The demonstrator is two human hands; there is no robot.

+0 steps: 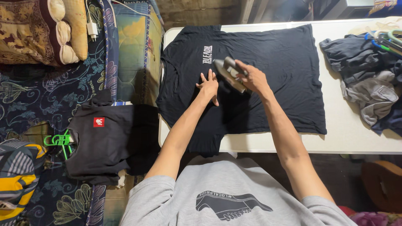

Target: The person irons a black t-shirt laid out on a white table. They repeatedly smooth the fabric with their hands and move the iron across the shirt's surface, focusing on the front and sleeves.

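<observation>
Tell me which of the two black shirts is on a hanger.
The black shirt with the red patch, lying left of the table on a green hanger. The other lies flat under both hands.

We see a black shirt (259, 71) with white lettering on a white table (356, 138). Our sweatshirt (226, 196) is grey; a green hanger (58, 141) lies left.

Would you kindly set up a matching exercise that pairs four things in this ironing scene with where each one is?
Things:
1. iron
2. left hand
3. green hanger
4. heap of clothes

Places:
A. at the right end of the white table
B. flat on the black T-shirt, fingers spread
C. at the neck of the black shirt lying left of the table
D. gripped in the right hand

Pairs: 1-D, 2-B, 3-C, 4-A
</observation>
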